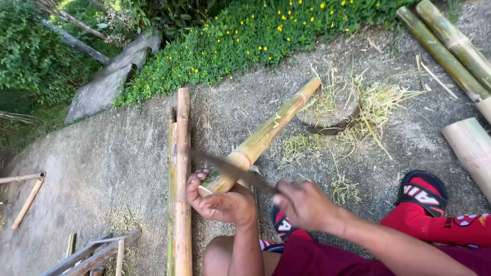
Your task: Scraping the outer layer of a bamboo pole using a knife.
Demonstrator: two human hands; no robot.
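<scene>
While the left hand clenched the near end of the bamboo pole, bracing its far end on the stump, the right hand gripped a blurred long blade laid across it, beside split bamboo on the ground.

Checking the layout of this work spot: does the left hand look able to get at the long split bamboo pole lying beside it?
Probably yes. The split bamboo pole lies right beside the left hand with nothing between them, but that hand is wrapped around the bamboo piece and would need to let go first.
</scene>
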